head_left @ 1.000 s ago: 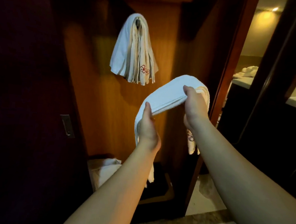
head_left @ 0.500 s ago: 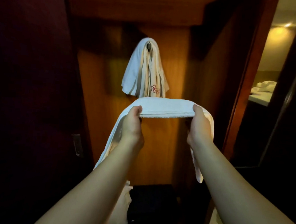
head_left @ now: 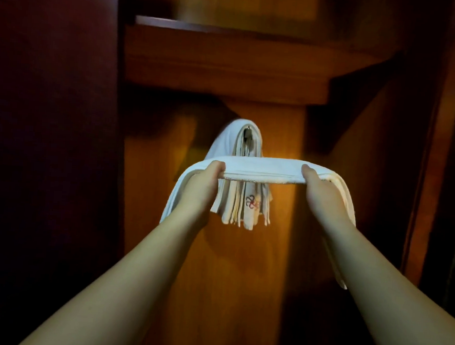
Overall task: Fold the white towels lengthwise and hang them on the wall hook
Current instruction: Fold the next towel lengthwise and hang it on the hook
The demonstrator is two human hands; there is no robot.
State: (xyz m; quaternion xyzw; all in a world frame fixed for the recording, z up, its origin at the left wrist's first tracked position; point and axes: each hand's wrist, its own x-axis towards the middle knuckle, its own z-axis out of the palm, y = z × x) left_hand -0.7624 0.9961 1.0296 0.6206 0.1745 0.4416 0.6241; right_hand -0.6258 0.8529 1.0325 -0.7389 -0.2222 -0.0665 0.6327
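The left hand pinches the folded white towel, stretched level in front of the hung towels on the wall hook; the right hand pinches its other side. Hanging is in hand; next, lift and drape it over that crowded hook.

1. A warm orange-brown wooden wall panel fills the centre, lit brightest at mid-height.
2. A wooden shelf juts out overhead.
3. A dark maroon surface stands at the left.
4. A dark wooden frame runs down the right.
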